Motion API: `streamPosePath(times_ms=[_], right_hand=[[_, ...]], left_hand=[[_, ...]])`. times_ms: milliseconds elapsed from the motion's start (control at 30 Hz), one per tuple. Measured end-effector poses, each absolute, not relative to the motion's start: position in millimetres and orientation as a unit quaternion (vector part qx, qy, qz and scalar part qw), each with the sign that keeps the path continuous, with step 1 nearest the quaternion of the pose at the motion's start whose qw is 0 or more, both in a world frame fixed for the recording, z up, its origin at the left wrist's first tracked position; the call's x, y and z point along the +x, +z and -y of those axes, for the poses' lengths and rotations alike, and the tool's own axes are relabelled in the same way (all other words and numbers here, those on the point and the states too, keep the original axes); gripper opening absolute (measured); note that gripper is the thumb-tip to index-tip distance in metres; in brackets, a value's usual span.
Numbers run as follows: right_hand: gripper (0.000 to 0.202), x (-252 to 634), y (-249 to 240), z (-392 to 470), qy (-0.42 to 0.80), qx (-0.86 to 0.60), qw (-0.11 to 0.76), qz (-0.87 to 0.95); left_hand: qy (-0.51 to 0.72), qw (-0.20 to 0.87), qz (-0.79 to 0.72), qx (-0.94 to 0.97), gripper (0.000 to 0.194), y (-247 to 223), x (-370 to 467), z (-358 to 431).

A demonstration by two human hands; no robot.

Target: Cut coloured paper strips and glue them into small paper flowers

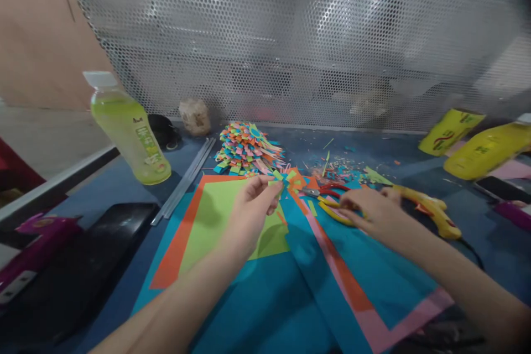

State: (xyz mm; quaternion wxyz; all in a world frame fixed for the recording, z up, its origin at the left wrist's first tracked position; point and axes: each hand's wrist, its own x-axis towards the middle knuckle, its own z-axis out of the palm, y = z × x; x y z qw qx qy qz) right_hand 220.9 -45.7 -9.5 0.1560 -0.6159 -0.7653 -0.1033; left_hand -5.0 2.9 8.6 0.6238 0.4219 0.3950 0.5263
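My left hand is closed in a pinch on a small light green paper strip, above a light green sheet. Beside its fingertips lies a cluster of short blue, green and orange paper strips. My right hand is over the yellow handle of a hand tool with red and yellow handles and short metal jaws. Its fingers look apart; whether they touch the handle I cannot tell. Just right of that hand lies a yellow glue gun. Behind my left hand stands a fringed multicoloured paper piece.
Blue, orange and pink sheets lie in front. Paper scraps litter the back. Clear sticks, a drink bottle and a black tray-like object are left. Yellow bottles lie right. A perforated metal panel closes the back.
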Motion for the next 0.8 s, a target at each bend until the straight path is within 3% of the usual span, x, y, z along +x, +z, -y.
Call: streamPosePath(times_ms=[67,200,800], right_hand=[[0.020,192,-6,40,-0.039,-0.558,0.147,0.816],[0.026,161,1,31,0.057,-0.475,0.226,0.849],[0.036,161,2,39,0.143,-0.411,0.319,0.842]], left_hand=[[0.530,0.625,-0.371,0.436,0.023,9,-5,-2],[0.540,0.622,-0.365,0.433,0.022,8,-6,-2],[0.526,0.536,-0.421,0.509,0.009,13,-1,9]])
